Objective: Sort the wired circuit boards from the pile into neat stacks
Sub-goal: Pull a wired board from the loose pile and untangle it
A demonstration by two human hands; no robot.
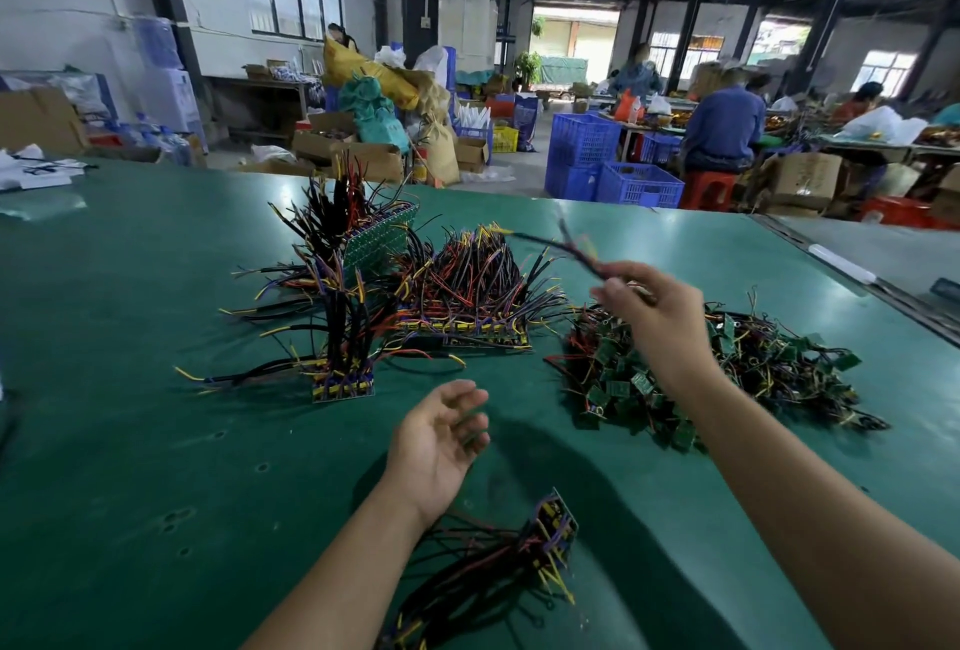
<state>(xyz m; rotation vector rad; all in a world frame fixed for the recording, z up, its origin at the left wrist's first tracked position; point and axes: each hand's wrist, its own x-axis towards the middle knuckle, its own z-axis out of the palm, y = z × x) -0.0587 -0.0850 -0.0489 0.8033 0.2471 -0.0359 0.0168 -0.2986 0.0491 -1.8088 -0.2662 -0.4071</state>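
Note:
A loose pile of small green wired circuit boards (pixel 727 374) lies on the right of the green table (pixel 130 441). My right hand (pixel 654 316) is raised above that pile and pinches a wired board whose blurred wires (pixel 561 246) trail up and left. My left hand (pixel 441 441) hovers palm up over the table, fingers relaxed, holding nothing. Three stacks stand on the table: a small upright one (pixel 343 379), a wide one (pixel 467 322) and a tall one at the back (pixel 374 238). Another short stack (pixel 550 540) lies near me under my left forearm.
Blue plastic crates (pixel 613 166), cardboard boxes and sacks stand on the floor beyond the table's far edge. Several people sit at other tables at the back right. A metal rail (pixel 841 259) runs along the table's right side.

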